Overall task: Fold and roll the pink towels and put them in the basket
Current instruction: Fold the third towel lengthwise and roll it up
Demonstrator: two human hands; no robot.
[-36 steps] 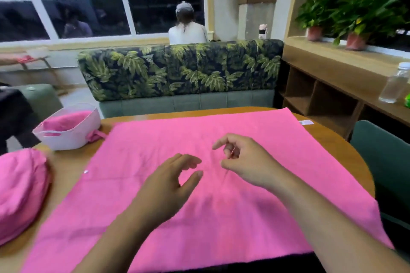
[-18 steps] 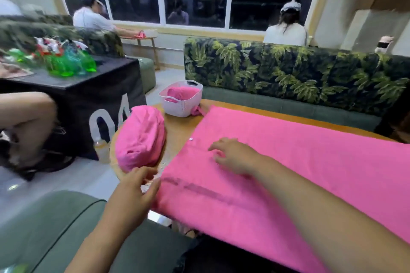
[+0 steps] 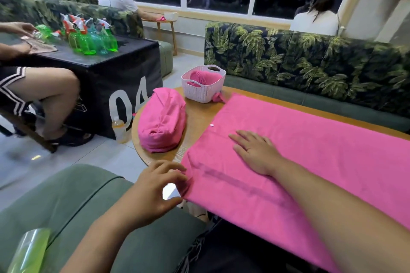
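Step in hand: we judge it the first fold of the spread towel [image 3: 310, 162], taking a corner so it can be carried across.
Left hand [image 3: 153, 186]: its fingers [image 3: 177, 167] are curled, and fingertips and thumb appear to pinch the towel's near-left hem, which bunches right at the fingertips. The hand itself hangs off the desk [image 3: 199, 122].
Right hand [image 3: 255, 153]: its fingers [image 3: 241, 137] are straight and slightly spread, pressed flat on the cloth just beyond and to the right of the left fingertips.
Where the towel lies: flat over the desk, its near edge drooping off the rim under our right forearm.
Doing it well: we'd use the flat fingers as an anchor, lift the pinched corner only a little, and match hem to hem — then smooth outward from the fingertips.
Watch for: a slack pinch would likely let the corner slip and skew the fold.
Basket [image 3: 200, 93]: well beyond the right fingertips, with a rolled towel [image 3: 199, 77] already inside — a pink bundle [image 3: 163, 122] sits just to its left.
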